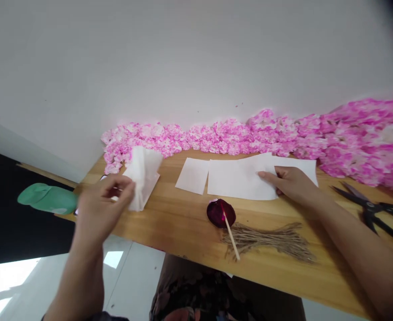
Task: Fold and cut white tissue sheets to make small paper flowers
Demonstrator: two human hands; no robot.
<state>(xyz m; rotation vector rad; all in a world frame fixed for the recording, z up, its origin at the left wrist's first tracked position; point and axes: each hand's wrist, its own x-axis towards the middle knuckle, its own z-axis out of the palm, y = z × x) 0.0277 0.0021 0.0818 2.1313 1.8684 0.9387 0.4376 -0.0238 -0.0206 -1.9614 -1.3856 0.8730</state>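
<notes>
At the table's left end, my left hand (111, 196) pinches the edge of a thin white tissue sheet (142, 174), which stands up in folds above more white sheets. To the right, my right hand (293, 183) grips a long white paper strip (241, 178) between thumb and fingers. A smaller white paper piece (192, 175) lies flat beside that strip's left end, and another white sheet (301, 166) shows behind my right hand. Nearer to me sits a small dish of dark magenta liquid (214, 214), with a thin wooden stick (233, 240) leaning out of it.
Pink and white paper flowers (229, 136) line the wall side of the wooden table (183, 227). A bundle of thin brown twigs (273, 240) lies by the dish. Black-handled scissors (370, 207) rest at the right. Something green (49, 198) is beyond the left edge.
</notes>
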